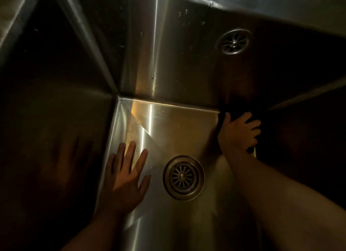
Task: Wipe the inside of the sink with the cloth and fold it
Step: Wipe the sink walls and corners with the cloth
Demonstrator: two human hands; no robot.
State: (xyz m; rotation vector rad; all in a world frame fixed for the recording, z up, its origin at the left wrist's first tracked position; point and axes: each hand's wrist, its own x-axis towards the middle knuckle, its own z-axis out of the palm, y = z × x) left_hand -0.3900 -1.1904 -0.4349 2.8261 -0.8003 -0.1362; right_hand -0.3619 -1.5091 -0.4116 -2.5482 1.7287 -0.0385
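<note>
I look down into a stainless steel sink [177,123] with a round drain [183,177] in its floor. My left hand [125,177] lies flat on the sink floor left of the drain, fingers straight and spread. My right hand [237,132] presses a dark cloth [251,119] into the far right corner of the floor, where floor and walls meet. Its fingers curl over the cloth. Most of the cloth is hidden under the hand and in shadow.
The back wall [168,54] of the sink carries water drops and mirrors the drain as a reflection [234,41]. The left wall [56,119] and the right wall [303,138] are dark. The sink rim [280,5] runs along the top.
</note>
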